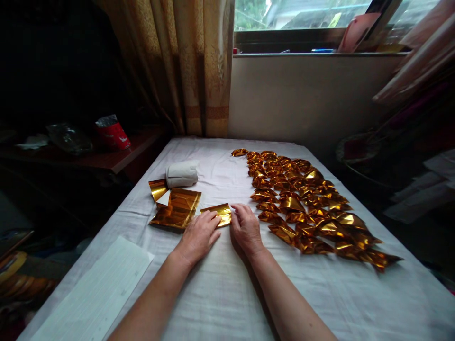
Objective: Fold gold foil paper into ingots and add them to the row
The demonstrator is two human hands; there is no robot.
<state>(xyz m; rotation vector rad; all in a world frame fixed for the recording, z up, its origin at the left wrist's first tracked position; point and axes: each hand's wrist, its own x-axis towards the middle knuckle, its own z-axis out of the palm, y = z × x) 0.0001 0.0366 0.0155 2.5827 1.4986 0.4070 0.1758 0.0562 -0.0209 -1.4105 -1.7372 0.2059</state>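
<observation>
A small folded piece of gold foil paper (224, 214) lies on the cloth-covered table in front of me. My left hand (199, 237) rests on its near left part, fingers laid flat over it. At the right end of the same piece, my right hand (247, 229) has its fingers curled in, thumb and fingertips at the paper's edge. Left of my left hand is a stack of flat gold foil sheets (179, 206), with a smaller gold piece (158, 189) behind it. To the right spread several rows of folded gold foil shapes (293, 203).
A white roll (182, 174) lies behind the sheets. A pale paper strip (95, 293) lies along the table's left side. On a dark side shelf stands a red container (113, 135). A curtain (199, 71) and window are at the back; hanging cloth (419, 57) is at right.
</observation>
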